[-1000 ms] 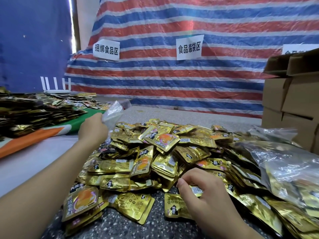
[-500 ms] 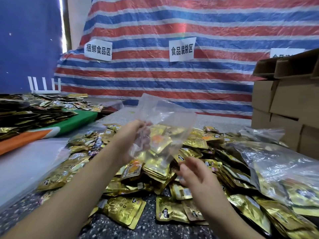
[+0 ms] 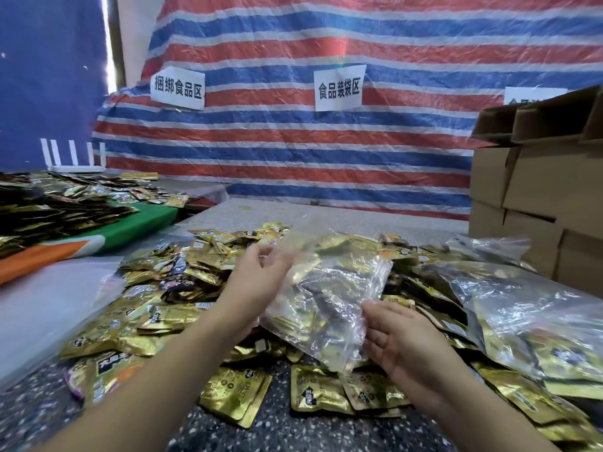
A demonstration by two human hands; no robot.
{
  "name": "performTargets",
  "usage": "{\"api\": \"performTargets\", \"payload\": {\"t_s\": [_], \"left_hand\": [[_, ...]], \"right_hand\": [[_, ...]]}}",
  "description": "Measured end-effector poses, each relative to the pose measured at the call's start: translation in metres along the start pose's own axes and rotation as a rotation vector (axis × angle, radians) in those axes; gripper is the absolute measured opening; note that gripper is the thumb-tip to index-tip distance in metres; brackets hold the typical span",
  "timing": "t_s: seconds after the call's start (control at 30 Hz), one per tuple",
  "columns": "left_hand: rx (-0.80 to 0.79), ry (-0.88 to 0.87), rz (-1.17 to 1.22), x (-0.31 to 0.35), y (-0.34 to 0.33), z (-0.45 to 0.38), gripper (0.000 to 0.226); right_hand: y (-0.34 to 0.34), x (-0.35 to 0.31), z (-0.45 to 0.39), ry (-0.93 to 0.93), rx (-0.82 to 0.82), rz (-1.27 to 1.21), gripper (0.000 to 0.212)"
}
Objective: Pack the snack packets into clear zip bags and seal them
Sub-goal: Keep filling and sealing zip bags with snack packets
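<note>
The clear zip bag (image 3: 329, 298) has dropped lower, both hands' fingers pinching it, gold snack packets (image 3: 182, 282) heaped beneath

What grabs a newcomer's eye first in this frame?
Probably the heap of gold snack packets covering the middle of the speckled table. Above it, centre frame, the left hand and right hand hold a clear zip bag between them. Behind hangs a red, white and blue striped tarp with paper signs, and cardboard boxes stack at the right.
</note>
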State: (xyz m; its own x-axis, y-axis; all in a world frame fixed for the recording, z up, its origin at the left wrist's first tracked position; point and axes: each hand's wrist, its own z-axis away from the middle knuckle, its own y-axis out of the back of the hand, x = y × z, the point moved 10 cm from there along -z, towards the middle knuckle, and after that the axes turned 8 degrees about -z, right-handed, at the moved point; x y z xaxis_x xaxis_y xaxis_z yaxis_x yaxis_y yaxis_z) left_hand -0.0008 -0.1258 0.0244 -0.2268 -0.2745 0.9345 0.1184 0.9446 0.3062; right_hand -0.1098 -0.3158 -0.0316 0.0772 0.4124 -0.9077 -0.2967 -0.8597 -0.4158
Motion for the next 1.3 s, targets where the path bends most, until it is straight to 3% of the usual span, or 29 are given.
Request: {"api": "performTargets", "payload": {"t_s": [0.1, 0.17, 0.2, 0.27, 0.37, 0.53, 0.7, 0.93, 1.13, 1.23, 1.3], "left_hand": [[0.325, -0.296, -0.403, 0.028, 0.025, 0.015, 0.052], [0.491, -0.656, -0.5, 0.067, 0.027, 0.048, 0.037], [0.467, -0.79, -0.481, 0.08, 0.02, 0.062, 0.026], [0.257, -0.969, -0.434, 0.094, -0.009, 0.085, 0.017], [0.001, -1.033, -0.487, 0.091, -0.049, 0.105, 0.023], [-0.109, -0.971, -0.446, 0.08, -0.056, 0.099, 0.024], [-0.203, -0.92, -0.355, 0.072, -0.056, 0.092, 0.027], [-0.301, -0.827, -0.365, 0.061, -0.058, 0.086, 0.032], [-0.416, -0.699, -0.38, 0.049, -0.065, 0.082, 0.019], [-0.308, -0.517, -0.277, 0.044, -0.048, 0.063, 0.025], [-0.162, -0.369, -0.183, 0.036, -0.025, 0.044, 0.032]], "right_hand": [[0.0, -0.013, 0.003, 0.12, 0.033, -0.031, 0.028], [0.002, -0.027, 0.008, 0.25, 0.065, 0.017, 0.022], [0.001, -0.033, 0.01, 0.312, 0.07, 0.066, 0.019], [-0.007, -0.045, 0.019, 0.434, 0.05, 0.162, 0.011], [-0.027, -0.048, 0.029, 0.502, -0.05, 0.2, 0.011], [-0.038, -0.039, 0.029, 0.398, -0.174, 0.154, 0.016], [-0.041, -0.026, 0.023, 0.26, -0.293, 0.175, 0.053], [-0.039, -0.023, 0.025, 0.151, -0.454, 0.268, 0.05], [-0.037, -0.032, 0.023, 0.266, -0.352, 0.381, 0.023], [-0.013, -0.049, 0.016, 0.369, -0.117, 0.343, 0.015], [0.017, -0.064, 0.013, 0.452, 0.115, 0.375, 0.03]]}}
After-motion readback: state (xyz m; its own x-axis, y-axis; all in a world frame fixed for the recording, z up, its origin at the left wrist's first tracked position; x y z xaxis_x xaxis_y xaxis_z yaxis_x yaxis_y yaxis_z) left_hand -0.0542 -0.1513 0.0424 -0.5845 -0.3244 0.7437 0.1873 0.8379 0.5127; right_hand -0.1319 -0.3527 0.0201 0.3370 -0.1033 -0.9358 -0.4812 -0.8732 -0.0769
